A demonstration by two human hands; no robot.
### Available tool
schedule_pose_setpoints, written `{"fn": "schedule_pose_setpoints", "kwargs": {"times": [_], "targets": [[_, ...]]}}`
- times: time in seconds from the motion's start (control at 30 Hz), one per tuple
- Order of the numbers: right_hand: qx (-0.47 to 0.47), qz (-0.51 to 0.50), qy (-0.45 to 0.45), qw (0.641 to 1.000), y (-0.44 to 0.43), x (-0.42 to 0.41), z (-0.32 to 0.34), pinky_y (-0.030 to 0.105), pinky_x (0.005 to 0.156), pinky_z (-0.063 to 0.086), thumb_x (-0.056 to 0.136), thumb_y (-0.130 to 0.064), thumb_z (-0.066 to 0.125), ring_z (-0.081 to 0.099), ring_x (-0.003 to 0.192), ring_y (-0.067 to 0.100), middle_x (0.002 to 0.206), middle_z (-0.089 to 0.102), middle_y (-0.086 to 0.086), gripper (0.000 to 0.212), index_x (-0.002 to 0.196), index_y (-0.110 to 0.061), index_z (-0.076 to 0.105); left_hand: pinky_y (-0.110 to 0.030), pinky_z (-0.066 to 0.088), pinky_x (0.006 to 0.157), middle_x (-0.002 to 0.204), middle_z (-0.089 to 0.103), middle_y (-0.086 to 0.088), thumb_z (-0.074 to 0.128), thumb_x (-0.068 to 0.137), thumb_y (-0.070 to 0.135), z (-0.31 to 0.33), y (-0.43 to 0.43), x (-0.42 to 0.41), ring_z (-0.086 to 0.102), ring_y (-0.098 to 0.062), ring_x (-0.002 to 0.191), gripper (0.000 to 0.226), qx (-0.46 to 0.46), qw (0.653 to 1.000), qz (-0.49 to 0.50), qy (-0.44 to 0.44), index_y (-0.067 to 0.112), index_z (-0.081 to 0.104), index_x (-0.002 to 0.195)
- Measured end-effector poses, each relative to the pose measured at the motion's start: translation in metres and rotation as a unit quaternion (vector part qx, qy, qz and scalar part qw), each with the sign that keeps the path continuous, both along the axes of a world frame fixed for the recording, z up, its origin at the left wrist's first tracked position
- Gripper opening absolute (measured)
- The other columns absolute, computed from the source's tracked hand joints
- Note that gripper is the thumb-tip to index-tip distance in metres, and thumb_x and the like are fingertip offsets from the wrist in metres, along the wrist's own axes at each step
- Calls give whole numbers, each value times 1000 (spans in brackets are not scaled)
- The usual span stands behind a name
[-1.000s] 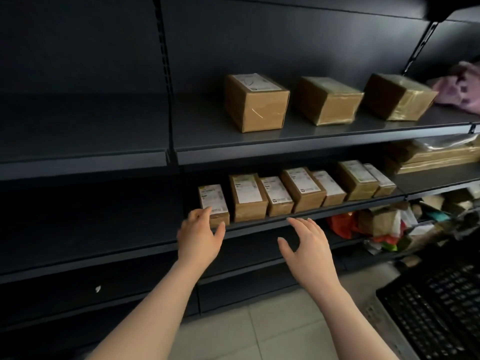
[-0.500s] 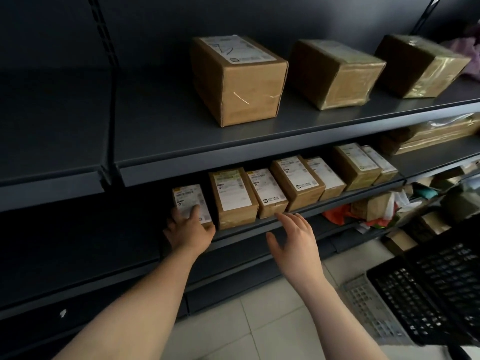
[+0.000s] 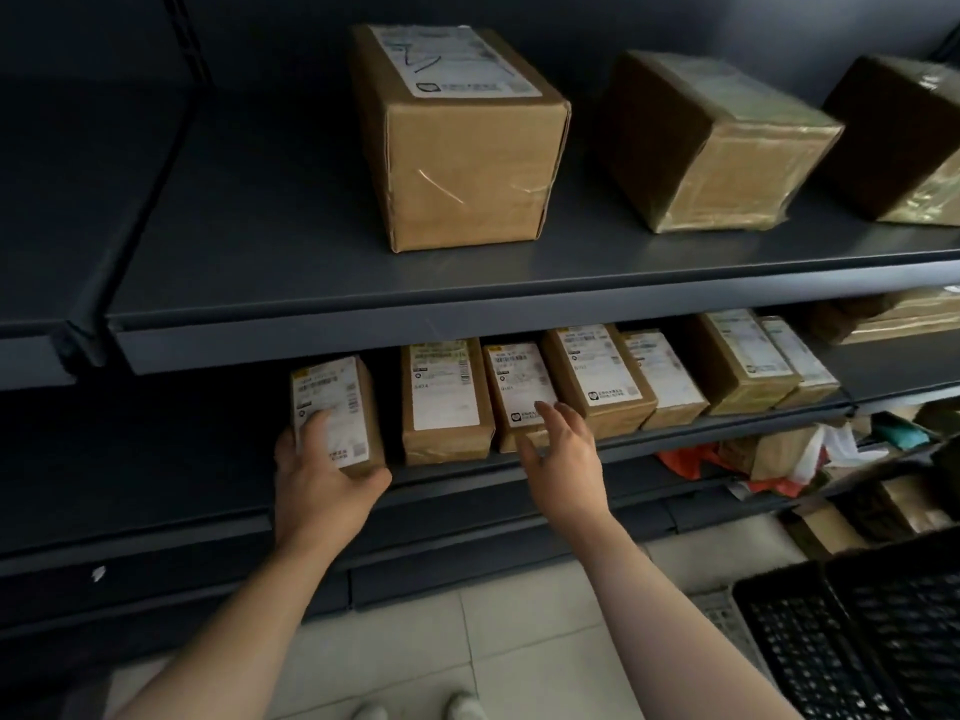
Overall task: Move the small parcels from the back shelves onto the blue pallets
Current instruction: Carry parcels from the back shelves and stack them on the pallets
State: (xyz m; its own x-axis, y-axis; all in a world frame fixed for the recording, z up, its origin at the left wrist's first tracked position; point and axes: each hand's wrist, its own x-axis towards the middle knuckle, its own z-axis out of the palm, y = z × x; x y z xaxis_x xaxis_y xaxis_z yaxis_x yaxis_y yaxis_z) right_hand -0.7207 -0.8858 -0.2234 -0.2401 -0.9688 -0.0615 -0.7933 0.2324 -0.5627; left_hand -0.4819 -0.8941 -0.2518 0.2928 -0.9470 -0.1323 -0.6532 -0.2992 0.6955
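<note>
On the middle shelf (image 3: pixel 727 426), at the row's left end, the left hand (image 3: pixel 319 485) grips the leftmost small parcel (image 3: pixel 335 397), with one digit lying over its label and the rest curled round its near end. The right hand (image 3: pixel 566 459) hovers with fingers loosely spread at the third parcel (image 3: pixel 517 379) — contact cannot be told. No blue pallets are in view. A one-handed grip so near the end could let the parcel tip off the lip, and the right hand's reach might nudge the second parcel (image 3: pixel 444 402) askew.
</note>
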Motion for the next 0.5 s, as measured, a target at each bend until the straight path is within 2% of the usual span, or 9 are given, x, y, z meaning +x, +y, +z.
{"fn": "schedule_pose_setpoints", "kwargs": {"times": [0.13, 0.3, 0.5], "targets": [[35, 7, 13, 999, -24, -7, -14, 42, 115, 30, 96, -36, 51, 22, 143, 27, 155, 25, 8, 59, 148, -20, 27, -34, 45, 82, 141, 26, 2, 79, 64, 24, 16, 33, -11, 43, -21, 117, 90, -49, 997, 22, 57, 37, 28, 136], [67, 34, 91, 993, -42, -5, -30, 42, 116, 25, 94, -47, 47, 23, 140, 33, 153, 25, 14, 66, 148, -15, 27, -38, 49, 87, 142, 24, 7, 79, 64, 19, 25, 59, -20, 44, -19, 118, 91, -61, 993, 51, 82, 39, 28, 137], [70, 45, 168, 982, -50, -4, -42, 45, 111, 23, 92, -50, 46, 22, 138, 37, 153, 21, 21, 63, 146, -23, 29, -31, 43, 79, 143, 23, 12, 77, 68, 18, 31, 73, -27, 40, -13, 118, 91, -68, 991, 69, 88, 40, 26, 139]]}}
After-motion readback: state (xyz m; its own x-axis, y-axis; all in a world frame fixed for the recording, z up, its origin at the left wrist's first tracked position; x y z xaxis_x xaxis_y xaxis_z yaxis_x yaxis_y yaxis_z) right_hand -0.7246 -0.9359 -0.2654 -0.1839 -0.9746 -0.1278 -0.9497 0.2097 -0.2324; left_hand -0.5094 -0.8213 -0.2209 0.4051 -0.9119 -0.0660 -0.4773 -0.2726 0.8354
